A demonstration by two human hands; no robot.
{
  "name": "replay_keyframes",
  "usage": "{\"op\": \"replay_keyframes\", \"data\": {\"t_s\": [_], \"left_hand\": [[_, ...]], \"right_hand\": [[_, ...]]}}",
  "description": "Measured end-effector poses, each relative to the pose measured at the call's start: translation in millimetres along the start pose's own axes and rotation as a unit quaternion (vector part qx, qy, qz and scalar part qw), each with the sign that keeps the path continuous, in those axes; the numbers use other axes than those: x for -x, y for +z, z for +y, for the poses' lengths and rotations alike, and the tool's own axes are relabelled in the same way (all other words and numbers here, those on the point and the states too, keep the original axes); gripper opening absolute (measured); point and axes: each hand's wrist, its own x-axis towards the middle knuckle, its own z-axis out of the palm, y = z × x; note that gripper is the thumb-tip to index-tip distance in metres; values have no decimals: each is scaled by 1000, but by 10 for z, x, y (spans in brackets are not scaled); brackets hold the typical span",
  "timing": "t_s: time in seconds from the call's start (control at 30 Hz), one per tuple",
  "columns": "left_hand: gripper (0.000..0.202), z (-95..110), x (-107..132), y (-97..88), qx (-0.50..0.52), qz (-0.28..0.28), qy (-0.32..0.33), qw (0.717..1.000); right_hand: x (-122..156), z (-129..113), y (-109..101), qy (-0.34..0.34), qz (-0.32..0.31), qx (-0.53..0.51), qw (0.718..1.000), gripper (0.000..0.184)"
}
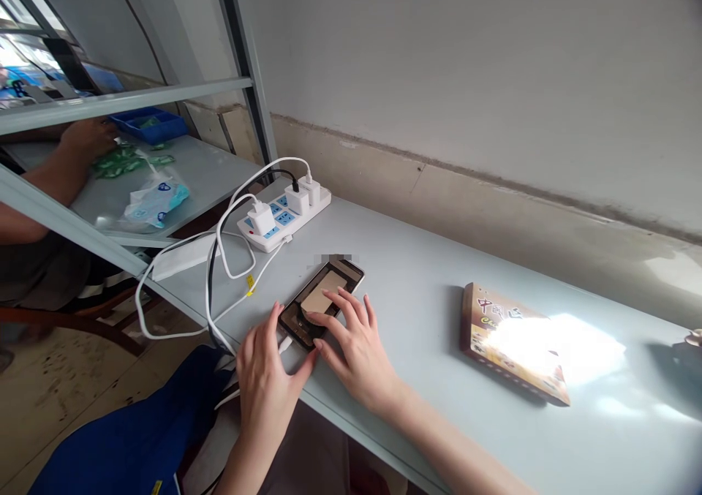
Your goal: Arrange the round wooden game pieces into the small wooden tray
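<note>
A smartphone [327, 290] lies face up on the grey table, with a lit screen and a white cable [285, 344] at its lower end. My left hand [264, 367] steadies that lower end, index finger at the left side and thumb near the bottom corner. Across the screen reaches my right hand [359, 345], its fingers spread and holding nothing. One of its fingertips is on or just over the glass; contact is hard to make out. The right thumb is close to the phone's lower right corner.
Behind the phone is a white power strip [268, 242] with several chargers and looping cables. A brown printed box [515, 334] lies to the right. Past a metal frame [255, 107], another person's hand [91, 140] is near green packets [123, 160] and a blue tray [151, 124].
</note>
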Motion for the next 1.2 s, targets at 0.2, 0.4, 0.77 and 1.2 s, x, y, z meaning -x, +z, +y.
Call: {"op": "replay_keyframes", "data": {"t_s": [0.2,0.4,0.77,1.2], "left_hand": [[71,14,-13,5,-5,14,1,1000],[73,5,-13,12,1,19,10,1000],[70,-15,-7,28,-9,32,32,999],[83,213,-215,47,-61,-21,69,996]], "right_hand": [[-15,52,62,56,18,-4,998,34],[-28,157,197,144,102,-37,984,58],[0,136,108,151,108,-51,981,35],[37,137,57,149,153,-103,972,33]]}}
